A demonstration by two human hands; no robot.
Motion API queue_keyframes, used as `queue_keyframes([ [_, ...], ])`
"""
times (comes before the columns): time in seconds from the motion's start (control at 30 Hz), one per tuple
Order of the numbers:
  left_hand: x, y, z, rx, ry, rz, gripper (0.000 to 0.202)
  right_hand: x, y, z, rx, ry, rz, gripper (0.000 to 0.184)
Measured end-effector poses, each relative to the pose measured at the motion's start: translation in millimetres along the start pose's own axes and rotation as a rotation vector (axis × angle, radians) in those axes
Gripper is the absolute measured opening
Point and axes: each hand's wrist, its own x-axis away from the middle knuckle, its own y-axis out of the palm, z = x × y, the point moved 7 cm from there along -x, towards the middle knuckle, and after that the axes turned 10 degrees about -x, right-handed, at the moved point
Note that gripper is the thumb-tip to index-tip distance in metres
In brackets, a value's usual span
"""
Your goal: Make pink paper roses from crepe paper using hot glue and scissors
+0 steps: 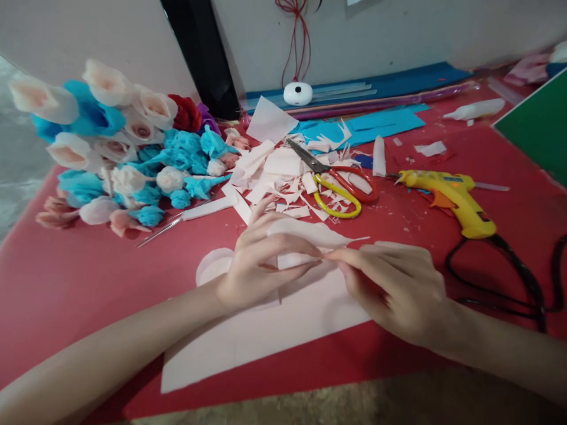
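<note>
Softly pale paper piece (pixel 305 230), curved, with a thin tip (pixel 359 238).

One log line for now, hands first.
left hand: holds cut paper | right hand: touching its edge | scissors: on scraps | glue gun: on table

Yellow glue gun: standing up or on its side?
On its side. The glue gun has its broad face upward, with the handle laid toward the person on the red table.
</note>
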Motion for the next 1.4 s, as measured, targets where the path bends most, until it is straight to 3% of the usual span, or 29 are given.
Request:
queue_keyframes([
  [0.37, -2.8, 0.8, 1.4, 0.111, -0.021, 0.013, 0.005, 1.5, 1.2, 3.2, 0.076, 0.012, -0.003, 0.013],
  [0.43, -0.4, 5.7, 1.5, 0.141, 0.000, -0.055, 0.005, 1.4, 1.5, 4.4, 0.075, 0.024, -0.004, 0.013],
  [0.6, 6.3, 9.5, -7.7, 0.106, -0.123, -0.132, 0.001, 1.3, 4.1, 6.0, 0.125, 0.031, -0.029, 0.015],
  [0.73, 7.1, 7.8, -4.4, 0.118, -0.047, -0.086, 0.007, 0.2, 3.8, 6.2, 0.130, 0.054, -0.046, 0.017],
  [0.9, 8.1, 7.0, -7.5, 0.167, -0.046, -0.017, 0.009, -0.1, 3.5, 6.1, 0.123, 0.088, -0.073, 0.020],
  [1.4, 7.0, 7.6, -7.7, 0.192, -0.075, 0.002, 0.010, -5.9, -6.8, -1.1, 0.161, 0.082, -0.059, 0.017],
])
